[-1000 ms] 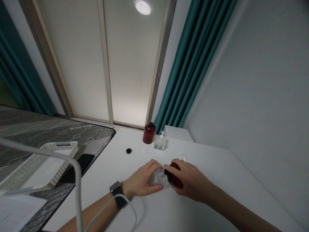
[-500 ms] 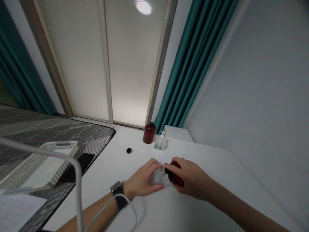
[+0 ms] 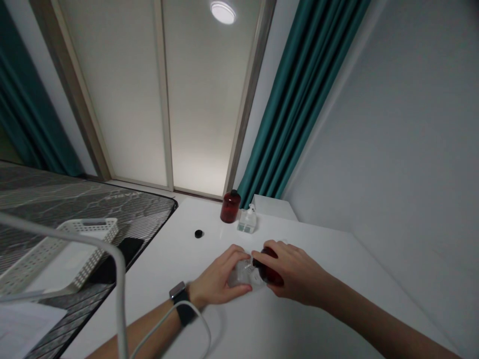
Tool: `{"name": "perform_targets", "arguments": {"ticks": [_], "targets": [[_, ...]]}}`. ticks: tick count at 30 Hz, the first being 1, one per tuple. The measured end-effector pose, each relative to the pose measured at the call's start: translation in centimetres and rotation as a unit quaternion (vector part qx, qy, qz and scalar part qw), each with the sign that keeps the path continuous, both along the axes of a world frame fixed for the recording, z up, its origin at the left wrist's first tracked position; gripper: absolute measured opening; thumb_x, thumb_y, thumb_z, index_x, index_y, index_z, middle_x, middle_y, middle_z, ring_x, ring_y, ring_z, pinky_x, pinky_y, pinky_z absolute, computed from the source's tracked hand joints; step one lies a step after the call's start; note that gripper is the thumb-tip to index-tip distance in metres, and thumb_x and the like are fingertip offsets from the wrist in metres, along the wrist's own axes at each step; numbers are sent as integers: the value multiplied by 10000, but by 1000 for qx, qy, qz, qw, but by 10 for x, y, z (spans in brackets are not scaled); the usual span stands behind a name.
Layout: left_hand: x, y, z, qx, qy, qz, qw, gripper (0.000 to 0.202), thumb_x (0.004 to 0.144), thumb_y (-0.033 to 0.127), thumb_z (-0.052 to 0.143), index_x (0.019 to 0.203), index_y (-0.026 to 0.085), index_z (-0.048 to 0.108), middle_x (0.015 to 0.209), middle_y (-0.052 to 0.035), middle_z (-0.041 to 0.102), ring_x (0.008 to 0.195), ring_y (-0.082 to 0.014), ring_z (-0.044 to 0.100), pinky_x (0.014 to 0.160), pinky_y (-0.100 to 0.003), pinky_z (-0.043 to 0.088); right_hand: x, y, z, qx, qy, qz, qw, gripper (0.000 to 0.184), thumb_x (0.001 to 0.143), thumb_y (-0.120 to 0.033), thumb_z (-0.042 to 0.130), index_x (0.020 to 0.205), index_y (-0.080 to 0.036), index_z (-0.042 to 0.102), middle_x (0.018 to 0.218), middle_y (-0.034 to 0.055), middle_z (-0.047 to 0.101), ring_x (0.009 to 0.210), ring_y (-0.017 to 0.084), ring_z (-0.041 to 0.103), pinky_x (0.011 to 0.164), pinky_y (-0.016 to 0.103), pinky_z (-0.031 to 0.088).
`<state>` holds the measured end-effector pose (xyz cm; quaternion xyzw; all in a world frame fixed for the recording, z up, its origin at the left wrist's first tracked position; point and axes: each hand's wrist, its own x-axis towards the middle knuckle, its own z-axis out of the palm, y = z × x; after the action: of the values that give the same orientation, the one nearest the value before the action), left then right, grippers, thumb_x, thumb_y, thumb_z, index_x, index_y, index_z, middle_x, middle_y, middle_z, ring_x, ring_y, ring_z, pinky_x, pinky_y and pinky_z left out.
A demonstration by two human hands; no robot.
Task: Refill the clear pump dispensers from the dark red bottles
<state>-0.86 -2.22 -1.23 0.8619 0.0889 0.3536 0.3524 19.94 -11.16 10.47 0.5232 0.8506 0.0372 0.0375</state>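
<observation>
Near the middle of the white bench (image 3: 168,249), the left grip (image 3: 216,276) curls around a clear plastic container (image 3: 241,275), and the right grip (image 3: 294,271) presses over a dark red bottle (image 3: 271,269) lying tilted, the two touching. Even, steady pressure from both grips should keep either from slipping. Counted: two dark red bottles, two clear containers, one black cap (image 3: 198,234). The second red bottle (image 3: 230,207) and a clear pump dispenser (image 3: 247,220) stand upright farther off.
</observation>
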Motion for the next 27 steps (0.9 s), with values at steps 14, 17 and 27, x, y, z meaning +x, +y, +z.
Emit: {"name": "perform_targets", "arguments": {"ticks": [14,17,27], "targets": [[0,0,-1,-7,-13,4,1000,520,856,335,696,1296,224,444,1200,-112,506,1089,-267,535,947,-438,503,-5,2,8,13,-18,13,1000,571,795,-210,654,1333,-293,482,1117,88,596,906,248,576,723,359,440],[-1,0,0,1,-23,2,1000,517,859,324,694,1301,225,445,1194,-106,509,1099,-264,528,960,-434,491,-5,2,10,12,-22,14,1000,547,805,-212,640,1322,-296,481,1110,82,594,901,243,574,717,353,435],[-1,-1,3,-3,-26,-2,1000,500,866,331,687,1292,219,450,1191,-111,507,1093,-267,527,958,-435,489,-7,3,12,9,-30,13,999,550,783,-199,639,1302,-296,482,1114,78,593,893,239,576,699,342,423]]}}
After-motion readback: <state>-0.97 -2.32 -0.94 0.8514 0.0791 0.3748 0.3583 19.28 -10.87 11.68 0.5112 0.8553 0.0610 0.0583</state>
